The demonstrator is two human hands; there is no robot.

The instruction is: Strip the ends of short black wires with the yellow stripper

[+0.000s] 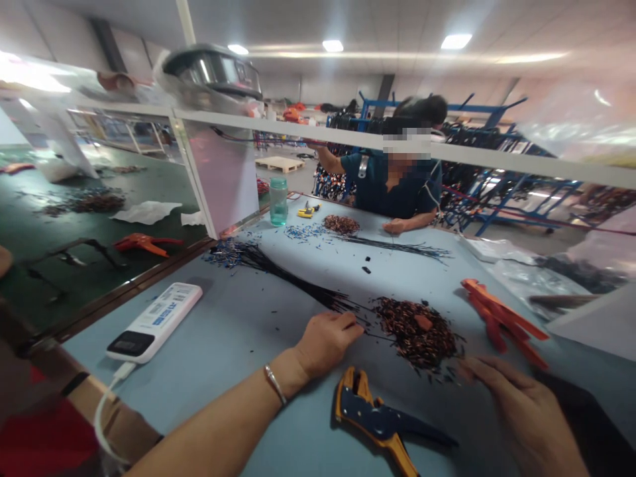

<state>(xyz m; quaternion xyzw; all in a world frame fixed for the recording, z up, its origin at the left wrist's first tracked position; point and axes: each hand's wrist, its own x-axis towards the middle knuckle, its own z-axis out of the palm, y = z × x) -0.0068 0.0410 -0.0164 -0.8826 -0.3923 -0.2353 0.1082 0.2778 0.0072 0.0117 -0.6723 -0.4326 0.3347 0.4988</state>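
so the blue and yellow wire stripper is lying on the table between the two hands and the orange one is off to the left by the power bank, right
Not quite. The blue and yellow wire stripper does lie on the table between the left hand and right hand, but the orange one is off to the right, across the table from the power bank. The head view shows it.

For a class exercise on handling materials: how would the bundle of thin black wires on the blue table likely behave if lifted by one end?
The long bundle of thin black wires would probably droop, since the strands are very slender. It likely weighs little. Loose strands fan out near the left hand, so some may slip free.
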